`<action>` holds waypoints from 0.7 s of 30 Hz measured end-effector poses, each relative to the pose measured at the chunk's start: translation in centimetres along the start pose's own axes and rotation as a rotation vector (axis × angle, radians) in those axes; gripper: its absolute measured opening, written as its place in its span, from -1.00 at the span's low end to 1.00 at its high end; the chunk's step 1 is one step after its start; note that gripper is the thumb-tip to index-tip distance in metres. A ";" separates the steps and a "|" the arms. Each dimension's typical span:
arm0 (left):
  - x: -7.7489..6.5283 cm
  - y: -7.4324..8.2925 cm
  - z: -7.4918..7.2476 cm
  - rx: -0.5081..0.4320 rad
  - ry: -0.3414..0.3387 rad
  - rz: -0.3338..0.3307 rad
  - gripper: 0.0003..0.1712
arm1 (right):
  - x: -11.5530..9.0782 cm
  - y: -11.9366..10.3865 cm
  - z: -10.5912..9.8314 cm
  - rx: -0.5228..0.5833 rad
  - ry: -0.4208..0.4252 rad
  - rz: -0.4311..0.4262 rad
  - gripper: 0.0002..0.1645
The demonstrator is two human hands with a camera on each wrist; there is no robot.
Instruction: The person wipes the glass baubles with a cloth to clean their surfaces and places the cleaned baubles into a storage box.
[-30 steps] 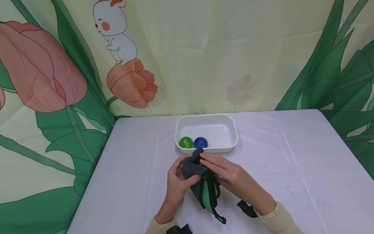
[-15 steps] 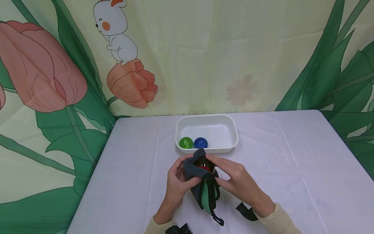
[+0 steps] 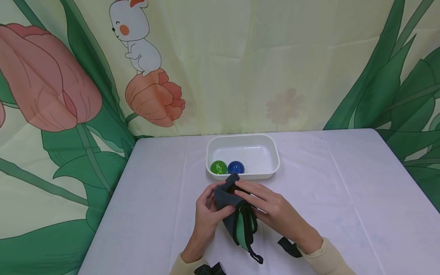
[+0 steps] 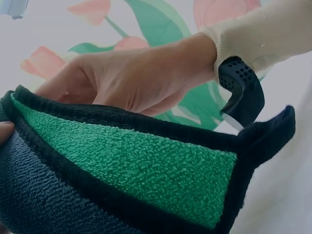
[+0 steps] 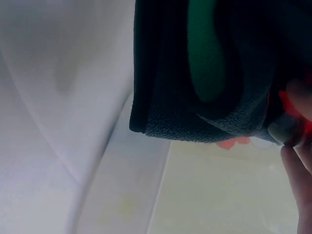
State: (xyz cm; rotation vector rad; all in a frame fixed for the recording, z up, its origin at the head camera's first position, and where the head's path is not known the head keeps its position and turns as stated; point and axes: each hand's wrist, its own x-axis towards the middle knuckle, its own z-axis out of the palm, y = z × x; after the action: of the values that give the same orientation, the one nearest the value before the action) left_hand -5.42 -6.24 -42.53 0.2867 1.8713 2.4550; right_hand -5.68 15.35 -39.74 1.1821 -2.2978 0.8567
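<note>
Between both hands in the head view is a thick terry cloth (image 3: 225, 199), dark blue-grey with a green face, black edging and a hanging loop. It is bunched round a shiny dark red ball (image 5: 286, 103), which is mostly hidden by cloth and fingers. My left hand (image 3: 208, 215) grips the cloth from the left, thumb on its near fold. From the right, my right hand (image 3: 275, 206) reaches into the fold, fingers over the ball and thumb lower on the near side. Red shows between its fingertips in the right wrist view.
A white rectangular tray (image 3: 259, 156) stands just beyond the hands, with a green ball (image 3: 219, 167) and a blue ball (image 3: 236, 167) at its front left. A white cloth covers the table (image 3: 165, 198); a printed curtain (image 3: 223, 76) hangs behind it.
Half a second ago the right fingers were spread apart and the dark red ball showed; now they lie over it, as a second ago. The left hand has barely moved.
</note>
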 end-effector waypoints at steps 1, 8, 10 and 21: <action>0.0 0.0 0.0 -0.001 -0.006 -0.001 -0.31 | 0.0 0.0 0.0 0.008 0.003 -0.010 -0.15; -0.1 0.0 -0.1 -0.006 -0.025 -0.002 -0.29 | 0.1 -0.4 -0.2 0.095 0.014 0.144 -0.05; -0.1 0.1 -0.1 -0.005 -0.027 0.002 -0.29 | 0.1 -0.4 -0.2 0.124 0.030 0.198 -0.01; -0.2 0.2 0.2 0.000 0.035 0.024 -0.33 | -0.1 -0.4 -0.4 0.028 -0.046 0.147 0.12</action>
State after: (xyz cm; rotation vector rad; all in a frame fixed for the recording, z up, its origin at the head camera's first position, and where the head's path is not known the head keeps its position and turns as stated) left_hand -5.21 -6.13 -42.26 0.2703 1.8922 2.4917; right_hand -5.23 15.49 -39.42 1.0644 -2.4419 0.9262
